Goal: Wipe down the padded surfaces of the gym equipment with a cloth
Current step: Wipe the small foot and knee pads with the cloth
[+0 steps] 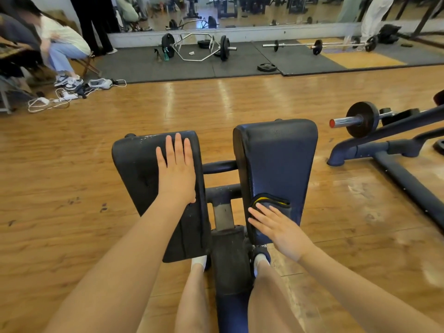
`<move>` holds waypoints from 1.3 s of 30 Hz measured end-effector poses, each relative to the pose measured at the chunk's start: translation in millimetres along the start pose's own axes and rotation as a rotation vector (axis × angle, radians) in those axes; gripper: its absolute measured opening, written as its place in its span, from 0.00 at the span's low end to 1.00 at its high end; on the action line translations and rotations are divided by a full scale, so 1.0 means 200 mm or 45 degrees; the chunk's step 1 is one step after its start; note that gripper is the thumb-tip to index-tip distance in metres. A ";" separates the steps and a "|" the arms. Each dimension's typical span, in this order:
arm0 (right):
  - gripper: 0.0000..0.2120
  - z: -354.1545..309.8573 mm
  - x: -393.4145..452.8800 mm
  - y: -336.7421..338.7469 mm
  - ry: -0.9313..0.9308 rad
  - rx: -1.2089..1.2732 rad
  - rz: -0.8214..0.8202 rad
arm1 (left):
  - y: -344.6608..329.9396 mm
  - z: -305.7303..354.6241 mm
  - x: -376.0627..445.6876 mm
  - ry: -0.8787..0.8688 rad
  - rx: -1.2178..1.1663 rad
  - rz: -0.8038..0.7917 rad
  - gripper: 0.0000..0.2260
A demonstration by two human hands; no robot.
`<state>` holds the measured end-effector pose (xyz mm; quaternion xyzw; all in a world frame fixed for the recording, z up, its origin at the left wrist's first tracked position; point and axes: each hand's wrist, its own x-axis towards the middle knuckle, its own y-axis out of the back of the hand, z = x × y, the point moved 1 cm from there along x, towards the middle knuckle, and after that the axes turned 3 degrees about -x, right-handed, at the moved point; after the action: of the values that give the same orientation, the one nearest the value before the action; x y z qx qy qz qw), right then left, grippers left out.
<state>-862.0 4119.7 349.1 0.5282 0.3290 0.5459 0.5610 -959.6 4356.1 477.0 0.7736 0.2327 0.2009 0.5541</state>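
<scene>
Right hand [280, 230] flat, fingers straight, pressing cloth [269, 203] onto near end of right pad [276, 159]. Left hand [176, 169] flat on left pad [141, 179], bracing. Cloth likely soft, light, bunches easily: keep palm on centre, pressure even. Pad vinyl looks slick.

Bright, floor glare, wide-angle edge warping

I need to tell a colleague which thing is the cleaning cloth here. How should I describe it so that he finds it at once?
Start from the two dark padded panels side by side in front of the person, and take the right pad, the bluish one. Near its lower end the right hand presses flat on the cloth. It is a small folded dark cloth with a yellow edge, the only yellow thing on the pads.
</scene>
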 end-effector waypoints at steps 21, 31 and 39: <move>0.45 0.18 -0.23 -0.06 0.108 -0.117 -0.141 | -0.01 0.01 0.03 0.038 -0.055 -0.078 0.63; 0.25 -0.01 -0.22 -0.07 0.079 0.048 0.129 | 0.00 0.01 0.02 0.032 -0.073 -0.098 0.63; 0.40 0.17 -0.19 -0.08 0.402 -0.158 -0.240 | -0.01 0.00 0.02 0.022 -0.101 -0.113 0.63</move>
<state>-832.6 4077.7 334.7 0.3674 0.4267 0.5862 0.5825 -955.8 4359.1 476.1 0.7381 0.2635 0.1920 0.5907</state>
